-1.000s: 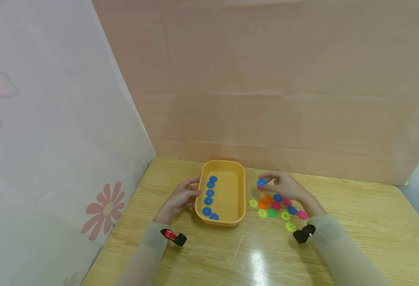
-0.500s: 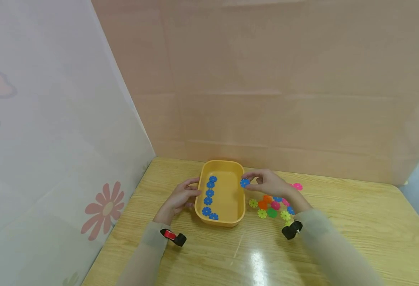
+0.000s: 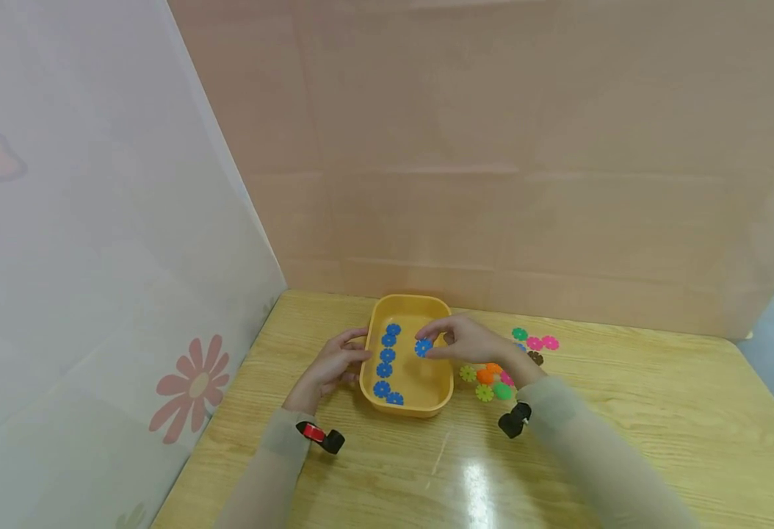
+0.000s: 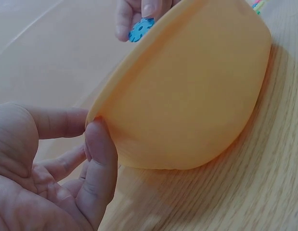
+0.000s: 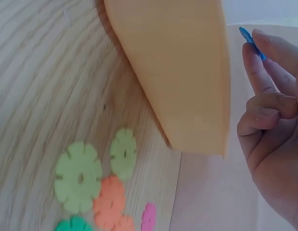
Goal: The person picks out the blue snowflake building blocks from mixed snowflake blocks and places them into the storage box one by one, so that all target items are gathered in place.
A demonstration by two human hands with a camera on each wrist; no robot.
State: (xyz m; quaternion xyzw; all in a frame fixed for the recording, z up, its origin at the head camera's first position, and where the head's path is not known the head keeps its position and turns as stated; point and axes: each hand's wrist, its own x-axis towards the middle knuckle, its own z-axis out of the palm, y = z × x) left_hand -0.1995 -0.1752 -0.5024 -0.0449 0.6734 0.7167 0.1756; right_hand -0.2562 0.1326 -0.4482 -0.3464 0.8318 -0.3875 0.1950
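My right hand (image 3: 466, 343) pinches a blue notched flower disc (image 3: 423, 347) between thumb and fingers, above the right half of a yellow plastic tray (image 3: 420, 402). The right wrist view shows the same disc (image 5: 252, 43) edge-on at the fingertips, higher than the tray's wall. My left hand (image 3: 330, 367) grips the tray's left rim; in the left wrist view its thumb and forefinger pinch the rim (image 4: 93, 113). Inside the tray, several blue flower discs (image 3: 388, 355) lie in a line along the left side, the lowest one bending toward the middle.
Right of the tray, loose flower discs in yellow, orange, pink and green (image 3: 486, 376) lie on the wooden table (image 3: 387, 470), partly hidden by the right forearm. Farther back lie pink discs (image 3: 542, 343) and a green disc (image 3: 519, 333). A papered wall (image 3: 493, 184) stands behind.
My right hand has moved left with the blue disc, from above the loose pile to over the tray. Discs behind the forearm have come into view. The left hand keeps its grip.
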